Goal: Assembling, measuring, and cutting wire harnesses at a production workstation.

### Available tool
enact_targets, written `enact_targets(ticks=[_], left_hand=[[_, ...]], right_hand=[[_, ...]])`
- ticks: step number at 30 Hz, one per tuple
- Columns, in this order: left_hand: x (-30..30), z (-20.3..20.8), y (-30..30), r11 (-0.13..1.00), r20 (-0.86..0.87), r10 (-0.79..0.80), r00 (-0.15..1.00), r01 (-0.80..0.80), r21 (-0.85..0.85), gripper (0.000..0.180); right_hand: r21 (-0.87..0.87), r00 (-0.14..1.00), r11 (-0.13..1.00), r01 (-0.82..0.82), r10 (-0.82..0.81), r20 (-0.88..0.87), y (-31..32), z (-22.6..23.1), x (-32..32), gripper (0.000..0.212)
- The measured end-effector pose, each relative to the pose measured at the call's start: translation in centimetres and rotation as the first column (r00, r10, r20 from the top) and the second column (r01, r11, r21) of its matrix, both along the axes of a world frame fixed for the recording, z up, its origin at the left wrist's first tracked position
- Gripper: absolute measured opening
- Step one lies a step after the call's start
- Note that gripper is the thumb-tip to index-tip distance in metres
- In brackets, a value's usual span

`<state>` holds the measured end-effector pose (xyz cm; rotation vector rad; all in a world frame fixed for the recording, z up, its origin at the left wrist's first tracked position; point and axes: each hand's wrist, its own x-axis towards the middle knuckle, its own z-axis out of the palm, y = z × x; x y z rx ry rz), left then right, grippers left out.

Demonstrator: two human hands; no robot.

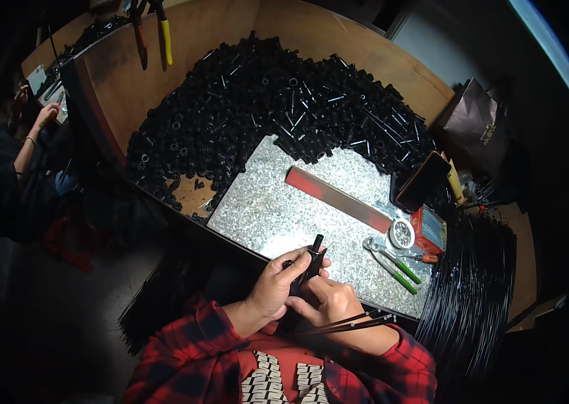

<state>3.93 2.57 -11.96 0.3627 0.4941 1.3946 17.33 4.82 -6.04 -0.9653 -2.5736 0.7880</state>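
Note:
Just past the near edge of the speckled metal sheet (264, 202), both hands are together around a black tubular part (313, 259). My left hand (276, 286) is closed on it, thumb along its side, and a narrower round end sticks up above the fingers. My right hand (331, 299) presses against its lower side with curled fingers; what they pinch is hidden. Several thin black rods (351, 325) with pale tips cross my right wrist; where their other ends lie cannot be seen. Green-handled pincers (392, 266) rest on the sheet to the right.
A large heap of black tubular pieces (251, 94) fills the wooden-walled bench behind the sheet. On the sheet lie a reddish flat bar (338, 198), a round white container (402, 233), a red box (428, 229) and a screwdriver (425, 258). Black rods (473, 289) stand right. A co-worker's hand (47, 114) shows left.

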Motion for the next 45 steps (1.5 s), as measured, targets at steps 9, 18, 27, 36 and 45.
enact_targets(ticks=[9,18,27,36,45], left_hand=[[0.6,-1.1,0.2,0.997,-0.076,0.057,0.995,-0.053,0.06,0.03],[1.5,-0.4,-0.1,0.99,-0.159,0.091,0.983,-0.073,0.121,0.034],[2.0,-0.2,-0.3,0.986,-0.225,0.1,0.969,-0.067,0.15,0.035],[2.0,-0.1,-0.6,0.982,-0.305,0.131,0.943,-0.081,0.173,0.034],[1.7,1.2,-1.1,0.974,-0.473,0.199,0.859,-0.117,0.196,0.035]], right_hand=[[-0.121,0.988,0.992,-0.022,0.04,0.149,0.7,0.7,2.7,0.027],[-0.544,0.773,0.839,-0.005,-0.343,-0.534,5.3,3.1,4.3,0.035],[-0.718,0.771,0.685,-0.124,-0.389,-0.504,6.4,2.4,0.9,0.062],[-0.674,0.826,0.736,-0.065,-0.34,-0.45,6.6,2.3,0.4,0.068],[-0.151,0.917,0.978,0.146,-0.192,-0.351,6.0,2.1,0.2,0.053]])
